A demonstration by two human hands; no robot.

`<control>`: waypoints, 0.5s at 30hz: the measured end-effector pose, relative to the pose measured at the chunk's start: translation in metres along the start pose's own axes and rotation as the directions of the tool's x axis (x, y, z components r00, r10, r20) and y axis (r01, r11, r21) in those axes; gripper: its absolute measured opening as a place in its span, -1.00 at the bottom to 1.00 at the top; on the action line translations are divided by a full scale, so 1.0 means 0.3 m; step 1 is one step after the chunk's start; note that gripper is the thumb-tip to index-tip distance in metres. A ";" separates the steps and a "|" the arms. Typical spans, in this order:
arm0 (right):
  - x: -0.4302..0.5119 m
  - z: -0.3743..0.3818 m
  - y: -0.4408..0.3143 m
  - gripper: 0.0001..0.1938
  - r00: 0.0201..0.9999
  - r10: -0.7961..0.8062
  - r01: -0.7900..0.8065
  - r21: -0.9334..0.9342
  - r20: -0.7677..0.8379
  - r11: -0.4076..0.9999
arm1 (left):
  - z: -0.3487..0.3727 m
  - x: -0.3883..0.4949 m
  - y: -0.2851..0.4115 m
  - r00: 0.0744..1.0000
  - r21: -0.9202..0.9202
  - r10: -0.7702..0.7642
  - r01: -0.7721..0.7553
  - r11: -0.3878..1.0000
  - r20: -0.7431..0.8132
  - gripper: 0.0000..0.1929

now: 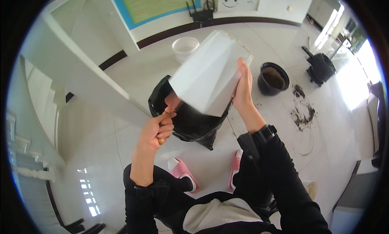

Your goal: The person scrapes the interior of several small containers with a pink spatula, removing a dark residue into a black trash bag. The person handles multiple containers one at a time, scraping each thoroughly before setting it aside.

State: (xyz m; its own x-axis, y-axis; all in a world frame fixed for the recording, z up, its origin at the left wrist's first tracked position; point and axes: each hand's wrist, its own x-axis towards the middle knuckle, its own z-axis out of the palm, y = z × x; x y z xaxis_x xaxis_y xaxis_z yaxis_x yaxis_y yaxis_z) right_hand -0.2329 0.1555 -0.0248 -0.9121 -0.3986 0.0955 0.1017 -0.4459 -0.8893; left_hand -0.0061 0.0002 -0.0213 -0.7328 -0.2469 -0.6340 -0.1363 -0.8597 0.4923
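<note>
My right hand [243,85] grips the side of a white angular planter [209,73], which is tilted above a black plastic bag [197,124]. Brown dirt clings along the planter's upper right edge. In my left hand [159,130] is a small trowel with a pink blade [172,101]; the end of its wooden handle shows below my fingers. The blade reaches over the bag's left side. The planter hides much of the bag's mouth, and what lies inside the bag is hard to make out.
A white bucket [184,47] stands beyond the bag. To the right is a black pot [273,79] holding soil, with spilled soil [304,115] on the tiles. Farther right sits a black object [321,68]. A white slanting panel [85,73] rises at the left.
</note>
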 end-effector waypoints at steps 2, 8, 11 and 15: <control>0.016 -0.011 -0.020 -0.17 0.993 0.101 -0.084 0.230 -0.064 0.970 | -0.013 0.012 0.004 0.999 0.052 0.035 -0.036 0.998 0.023 -0.75; 0.044 -0.138 -0.130 -0.06 0.912 0.409 -0.246 0.758 -0.031 0.604 | -0.016 0.063 0.042 0.991 0.095 -0.028 0.015 0.995 0.129 -0.73; 0.002 -0.352 -0.176 -0.10 0.897 0.439 -0.201 0.830 -0.058 0.520 | 0.008 0.080 0.049 0.990 0.020 -0.080 0.078 0.997 0.116 -0.73; -0.256 -0.803 -0.203 -0.07 0.956 0.234 -0.067 0.650 -0.174 0.757 | 0.043 0.084 0.044 0.989 0.001 -0.092 0.093 0.996 0.113 -0.66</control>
State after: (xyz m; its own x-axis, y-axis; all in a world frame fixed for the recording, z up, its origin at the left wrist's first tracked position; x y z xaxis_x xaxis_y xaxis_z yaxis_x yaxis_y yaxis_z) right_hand -0.2647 0.4063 -0.0858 -0.9178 -0.3458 -0.1949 0.3960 -0.8316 -0.3894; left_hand -0.0348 -0.0118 -0.0230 -0.7875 -0.1144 -0.6056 -0.2046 -0.8784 0.4319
